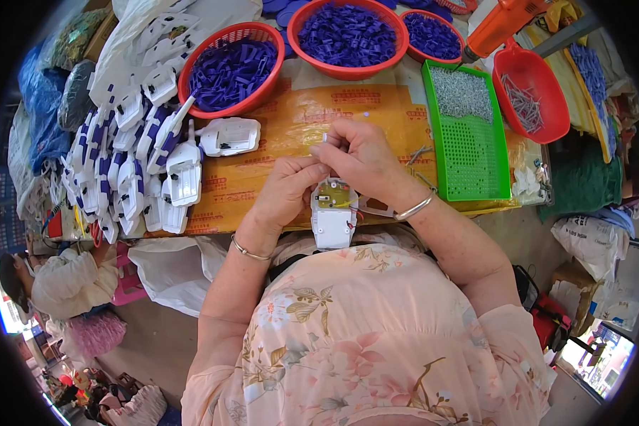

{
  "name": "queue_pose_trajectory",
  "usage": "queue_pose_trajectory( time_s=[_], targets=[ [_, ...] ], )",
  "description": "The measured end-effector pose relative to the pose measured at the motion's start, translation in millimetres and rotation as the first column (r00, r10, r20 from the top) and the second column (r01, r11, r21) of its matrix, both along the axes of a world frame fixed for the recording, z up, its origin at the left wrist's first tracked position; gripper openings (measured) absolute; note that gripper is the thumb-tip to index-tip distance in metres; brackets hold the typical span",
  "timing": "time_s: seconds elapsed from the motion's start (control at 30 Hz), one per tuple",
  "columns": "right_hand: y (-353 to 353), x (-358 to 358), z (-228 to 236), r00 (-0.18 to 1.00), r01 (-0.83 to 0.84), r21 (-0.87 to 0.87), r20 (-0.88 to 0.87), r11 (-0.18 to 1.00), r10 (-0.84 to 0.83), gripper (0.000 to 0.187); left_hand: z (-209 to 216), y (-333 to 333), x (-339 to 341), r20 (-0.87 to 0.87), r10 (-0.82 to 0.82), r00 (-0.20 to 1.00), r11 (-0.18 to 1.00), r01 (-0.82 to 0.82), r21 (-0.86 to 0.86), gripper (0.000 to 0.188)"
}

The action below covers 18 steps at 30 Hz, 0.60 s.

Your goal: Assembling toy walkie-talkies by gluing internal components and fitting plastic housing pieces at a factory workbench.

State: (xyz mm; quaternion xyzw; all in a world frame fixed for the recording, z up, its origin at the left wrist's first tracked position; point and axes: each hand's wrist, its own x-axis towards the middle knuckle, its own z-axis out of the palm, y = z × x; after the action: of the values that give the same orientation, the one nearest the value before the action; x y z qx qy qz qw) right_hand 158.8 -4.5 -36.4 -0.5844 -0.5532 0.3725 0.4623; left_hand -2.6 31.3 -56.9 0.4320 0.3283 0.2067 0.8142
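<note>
A white plastic housing (333,227) lies at the table's front edge, close to my body. In its upper part sits a small circuit board (334,194) with thin wires, red ones among them. My left hand (290,188) is closed at the housing's upper left side, fingertips pinched on it. Just above the board my right hand (368,157) is closed in a pinch, its fingertips meeting those of the left. A narrow white tip pokes out past the right fingers; what they grip is mostly hidden.
Many white-and-purple housings (185,177) are piled at left. Red baskets of purple parts (346,39) line the back. At right are a green perforated tray (472,160) of screws, a red scoop (550,92) with metal pins and an orange power tool (503,27). Another person (71,284) sits lower left.
</note>
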Motion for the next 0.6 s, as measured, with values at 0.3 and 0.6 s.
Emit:
queue_pose_trajectory(
  time_s=[0.3, 0.6],
  targets=[
    [-5, 2, 16, 0.997, 0.067, 0.132, 0.031, 0.989, -0.072, 0.017, 1, -1, 2, 0.038, 0.009, 0.999, 1.000, -0.009, 0.013, 0.025],
    [-40, 141, 119, 0.757, 0.372, 0.787, 0.050, 0.493, -0.652, 0.064, 7, -2, 2, 0.004, -0.020, 1.000, 0.998, 0.020, -0.060, 0.026]
  ],
)
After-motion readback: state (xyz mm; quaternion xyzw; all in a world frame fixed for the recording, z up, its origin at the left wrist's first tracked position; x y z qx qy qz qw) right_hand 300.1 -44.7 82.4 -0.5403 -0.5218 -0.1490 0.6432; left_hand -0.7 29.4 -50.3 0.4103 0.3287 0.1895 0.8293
